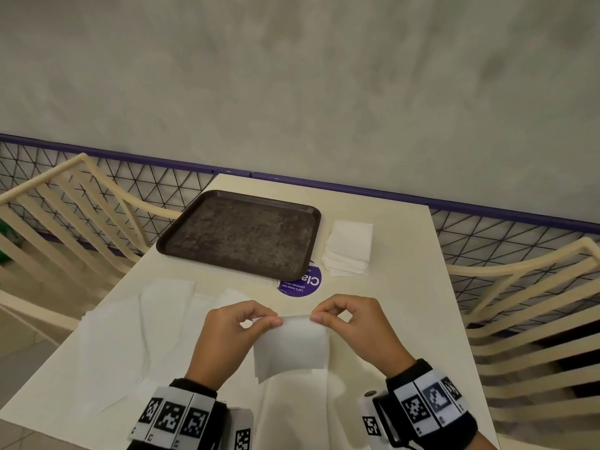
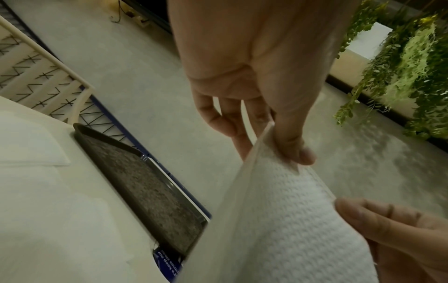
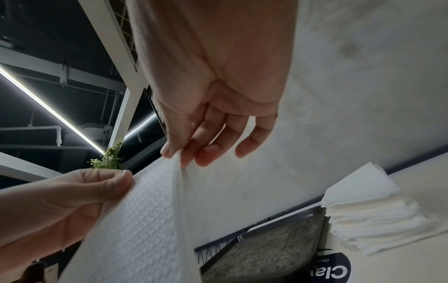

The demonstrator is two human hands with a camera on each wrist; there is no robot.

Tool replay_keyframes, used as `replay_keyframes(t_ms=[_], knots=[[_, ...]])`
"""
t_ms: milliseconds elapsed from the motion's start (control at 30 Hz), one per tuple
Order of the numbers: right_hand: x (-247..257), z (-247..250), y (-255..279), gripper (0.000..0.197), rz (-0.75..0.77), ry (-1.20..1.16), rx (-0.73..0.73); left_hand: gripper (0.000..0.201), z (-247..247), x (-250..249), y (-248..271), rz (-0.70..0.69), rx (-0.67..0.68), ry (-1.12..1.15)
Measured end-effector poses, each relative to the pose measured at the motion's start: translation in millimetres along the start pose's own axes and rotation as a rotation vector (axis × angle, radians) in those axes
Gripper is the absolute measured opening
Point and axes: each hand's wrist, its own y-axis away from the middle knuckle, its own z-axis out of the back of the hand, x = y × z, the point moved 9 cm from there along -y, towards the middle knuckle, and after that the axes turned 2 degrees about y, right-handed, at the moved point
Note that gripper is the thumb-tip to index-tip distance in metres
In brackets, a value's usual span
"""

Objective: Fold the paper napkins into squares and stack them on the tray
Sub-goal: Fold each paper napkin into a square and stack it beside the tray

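A white embossed paper napkin [image 1: 290,344] [image 2: 278,220] [image 3: 145,220], folded, hangs above the table in front of me. My left hand [image 1: 259,319] [image 2: 288,153] pinches its upper left corner between thumb and fingers. My right hand [image 1: 319,316] [image 3: 178,155] pinches the upper right corner. The dark brown tray [image 1: 238,233] [image 2: 145,191] [image 3: 266,247] lies beyond the hands with nothing on it. A stack of folded white napkins [image 1: 349,248] [image 3: 368,214] sits on the table just right of the tray.
Unfolded white napkins [image 1: 130,336] lie spread over the cream table [image 1: 406,303] at my left and under my hands. A purple round sticker [image 1: 300,282] is by the tray's near corner. Cream slatted chairs [image 1: 65,216] stand left and right. A mesh railing [image 1: 487,228] borders the far edge.
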Motion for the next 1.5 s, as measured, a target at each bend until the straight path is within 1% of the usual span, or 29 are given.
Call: replay_keyframes(t_ms=[100, 167, 267, 333, 367, 400, 433, 500, 533, 567, 633, 700, 733, 767, 800, 833, 867, 900, 933, 1000, 1100, 1167, 1200, 1233, 1300, 1367, 1400, 1433, 1500], knots=[[-0.6, 1.3, -0.7, 0.008, -0.002, 0.015, 0.006, 0.015, 2.9, 1.4, -0.1, 0.016, -0.007, -0.002], [-0.6, 2.4, -1.4, 0.011, -0.003, 0.031, 0.009, 0.015, 7.1, 3.4, -0.6, 0.031, -0.017, -0.017], [-2.1, 8.0, -1.4, 0.016, -0.019, 0.051, -0.003, 0.019, 22.5, 7.7, -2.9, 0.039, -0.093, -0.066], [-3.0, 11.7, -1.4, 0.017, -0.019, 0.062, -0.011, 0.02, 30.4, 2.7, -3.6, -0.012, -0.149, -0.131], [-2.3, 11.1, -1.4, 0.016, -0.014, 0.068, -0.006, 0.016, 29.6, -4.3, -3.5, -0.066, -0.156, -0.165], [-0.9, 9.0, -1.3, 0.014, -0.007, 0.075, 0.006, 0.007, 24.4, -13.0, -3.8, -0.123, -0.134, -0.196], [1.1, 5.7, -1.4, 0.011, 0.003, 0.084, 0.021, 0.009, 15.3, -20.2, -3.9, -0.179, -0.086, -0.227], [6.2, -2.0, -1.3, 0.003, 0.031, 0.113, 0.053, 0.036, -10.4, -26.8, -1.4, -0.279, 0.053, -0.317], [9.3, -4.8, -1.2, 0.001, 0.051, 0.131, 0.063, 0.042, -20.4, -27.4, -1.3, -0.306, 0.103, -0.355], [11.0, -6.4, -1.2, 0.001, 0.066, 0.139, 0.065, 0.044, -27.5, -26.6, -1.9, -0.328, 0.143, -0.367], [11.6, -5.0, -1.1, 0.004, 0.078, 0.103, 0.045, 0.041, -30.4, -24.0, -4.0, -0.3, 0.172, -0.296], [4.3, -4.7, -0.2, 0.01, 0.055, 0.027, 0.036, 0.037, -24.5, -21.7, -5.8, -0.231, 0.13, -0.197], [-1.3, -7.2, 0.7, 0.012, 0.029, 0.0, 0.048, 0.027, -20.1, -21.7, -6.7, -0.199, 0.095, -0.164], [-6.9, -12.2, 2.0, 0.013, 0.003, -0.013, 0.076, 0.012, -16.2, -21.1, -7.8, -0.179, 0.066, -0.125], [-12.4, -18.2, 3.7, 0.012, -0.018, -0.014, 0.109, 0.011, -12.1, -22.2, -8.4, -0.167, 0.04, -0.093], [-16.9, -23.2, 5.8, 0.019, -0.031, -0.011, 0.138, 0.018, -9.0, -22.6, -8.4, -0.172, 0.018, -0.067], [-21.4, -26.9, 7.3, 0.029, -0.049, -0.015, 0.157, 0.021, -5.6, -22.4, -9.0, -0.171, -0.001, -0.048], [-25.5, -29.0, 8.5, 0.036, -0.08, -0.045, 0.168, 0.023, -2.1, -20.5, -10.5, -0.158, -0.021, -0.032], [-28.8, -29.2, 9.2, 0.038, -0.105, -0.083, 0.171, 0.025, 0.6, -18.5, -11.6, -0.143, -0.038, -0.024], [-32.7, -27.4, 8.8, 0.033, -0.128, -0.128, 0.165, 0.028, 2.8, -12.7, -12.4, -0.111, -0.071, 0.014], [-40.2, -20.4, 3.7, 0.022, -0.154, -0.144, 0.132, 0.024, 0.0, 1.8, -15.9, -0.058, -0.128, 0.043], [-53.5, -8.8, -2.3, 0.016, -0.204, -0.18, 0.076, 0.018, -3.2, 24.0, -19.1, 0.033, -0.175, 0.025], [-63.0, -0.7, -6.3, 0.014, -0.235, -0.193, 0.034, 0.014, -8.0, 37.7, -20.0, 0.085, -0.163, -0.014], [-73.0, 8.7, -11.3, 0.013, -0.268, -0.204, -0.014, 0.009, -16.9, 52.1, -20.5, 0.128, -0.108, -0.079], [-93.6, 28.7, -24.7, 0.014, -0.33, -0.216, -0.121, 0.008, -45.7, 82.6, -16.0, 0.206, 0.102, -0.231], [-113.0, 46.6, -42.3, 0.014, -0.371, -0.204, -0.219, 0.015, -76.5, 110.9, -3.7, 0.308, 0.314, -0.344], [-121.2, 54.3, -52.0, 0.01, -0.391, -0.192, -0.257, 0.021, -88.9, 120.6, 2.4, 0.359, 0.388, -0.378], [-129.9, 60.9, -62.8, 0.006, -0.409, -0.185, -0.287, 0.028, -98.9, 128.2, 7.6, 0.403, 0.441, -0.406], [-147.8, 72.2, -85.1, 0.011, -0.449, -0.186, -0.33, 0.042, -112.1, 135.5, 12.3, 0.451, 0.477, -0.446]])
